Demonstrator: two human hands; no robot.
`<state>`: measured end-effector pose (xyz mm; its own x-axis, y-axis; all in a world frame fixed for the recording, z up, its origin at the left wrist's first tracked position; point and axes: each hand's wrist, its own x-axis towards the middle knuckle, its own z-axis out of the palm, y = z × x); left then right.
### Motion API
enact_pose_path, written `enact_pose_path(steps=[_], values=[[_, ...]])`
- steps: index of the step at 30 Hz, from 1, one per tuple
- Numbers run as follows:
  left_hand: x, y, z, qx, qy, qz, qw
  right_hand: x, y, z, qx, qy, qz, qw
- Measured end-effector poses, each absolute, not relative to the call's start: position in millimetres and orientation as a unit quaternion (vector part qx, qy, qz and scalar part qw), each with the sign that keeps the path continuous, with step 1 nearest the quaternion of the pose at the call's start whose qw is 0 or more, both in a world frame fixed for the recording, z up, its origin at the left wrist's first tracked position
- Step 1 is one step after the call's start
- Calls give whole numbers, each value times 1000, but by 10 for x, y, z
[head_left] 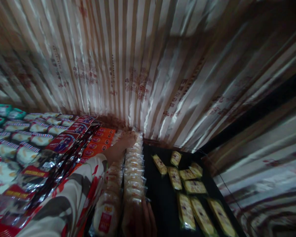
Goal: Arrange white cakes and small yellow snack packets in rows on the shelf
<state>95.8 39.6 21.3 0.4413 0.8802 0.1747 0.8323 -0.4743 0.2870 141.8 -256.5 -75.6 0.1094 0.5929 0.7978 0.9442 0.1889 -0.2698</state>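
A long row of clear-wrapped round packaged snacks (134, 169) runs away from me on the dark table. My left hand (127, 141), at the end of a patterned sleeve (71, 194), reaches across to the row's far end. It lies over the packets there, dim and blurred, its fingers seemingly laid flat. At the near end, my right hand (144, 219) rests against the row with its fingers stretched out along the side. Left of it stands a second row of similar packets, its front one (105, 217) bearing a red label; my left forearm partly covers this row.
Several yellow wrapped snacks (194, 187) lie loosely on the black tabletop (160, 200) at right. Orange packets (98, 143), dark red bags (64, 141) and white-and-blue packs (27, 153) fill the left. A pleated printed curtain (138, 65) hangs behind, with a dark pole (251, 112) at right.
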Motion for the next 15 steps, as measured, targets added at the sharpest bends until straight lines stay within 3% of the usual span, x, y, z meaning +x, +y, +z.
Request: enact_pose_path(steps=[15], values=[[958, 427, 250, 851, 489, 159, 107, 1420, -2383, -619, -619, -654, -149, 409]])
